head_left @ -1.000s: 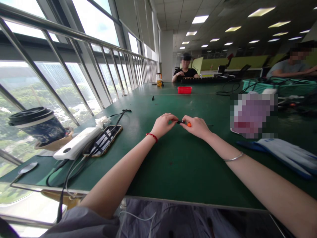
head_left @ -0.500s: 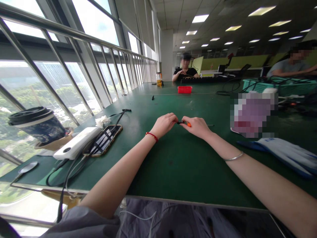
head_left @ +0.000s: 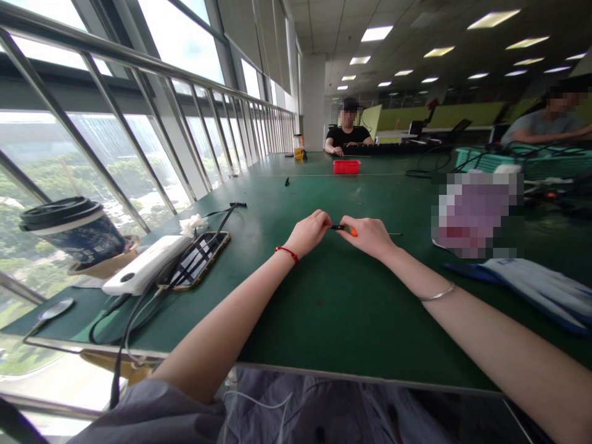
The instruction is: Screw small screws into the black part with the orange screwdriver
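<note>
Green bench [head_left: 319, 333] by a railed window [head_left: 185, 31], office behind. Your forearms reach across it and your hands nearly meet in the middle.

Left hand [head_left: 309, 234]: grip closed, fingertips pinching one end of a small black piece [head_left: 337, 227]. Right hand [head_left: 369, 236]: grip closed around an orange-handled tool [head_left: 354, 232], thumb and finger also at the black piece's other end. So the piece sits between both sets of fingertips, probably to steady something that tiny. The tool is likely tucked in your palm so those fingertips can work; a thin metal shaft [head_left: 396, 234] pokes out past the hand, pointing right. Fine detail of the piece: too small to tell.

Containers: red box [head_left: 346, 167] near the far person [head_left: 349, 135], contents can't be seen. Teal basket [head_left: 481, 161] at right, black cables heaped in and over it. Far jar [head_left: 298, 145] has something yellow-orange, unclear what. Lidded cup [head_left: 81, 237] tilts by the rail in a brown holder [head_left: 106, 261], drink hidden. Phone [head_left: 202, 259] lies under cords, beside a white device [head_left: 148, 262]. Work glove [head_left: 531, 277] lies right of your arm.
</note>
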`<state>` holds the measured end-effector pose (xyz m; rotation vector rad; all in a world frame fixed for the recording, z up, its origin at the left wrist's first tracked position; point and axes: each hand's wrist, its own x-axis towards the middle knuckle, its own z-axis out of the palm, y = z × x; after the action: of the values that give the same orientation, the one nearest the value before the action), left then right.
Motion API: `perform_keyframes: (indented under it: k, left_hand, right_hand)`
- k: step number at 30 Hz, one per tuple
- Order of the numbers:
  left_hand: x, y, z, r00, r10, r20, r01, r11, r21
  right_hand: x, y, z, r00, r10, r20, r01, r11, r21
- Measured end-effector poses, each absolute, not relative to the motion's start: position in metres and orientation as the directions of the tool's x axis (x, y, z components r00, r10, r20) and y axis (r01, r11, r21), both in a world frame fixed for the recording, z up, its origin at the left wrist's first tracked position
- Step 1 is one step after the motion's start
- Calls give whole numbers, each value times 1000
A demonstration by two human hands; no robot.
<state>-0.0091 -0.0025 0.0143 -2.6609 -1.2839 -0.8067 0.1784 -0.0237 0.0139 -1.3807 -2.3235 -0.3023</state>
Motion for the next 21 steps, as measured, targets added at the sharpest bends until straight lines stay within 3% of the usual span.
perform_keyframes:
  k: [4,8,21]
  left_hand:
    - [-5,0,11,431,763,483,747,-601,284]
    - [-3,-2,12,406,777,481,736,-590,331]
    - [-7,-10,21,441,684,581,718,-657,229]
  right_hand:
    - [177,-24,15,-418,778,468,884,468,11]
    - [177,-24,14,-416,780,468,883,470,3]
    - [179,-24,13,-368,782,503,896,443,-32]
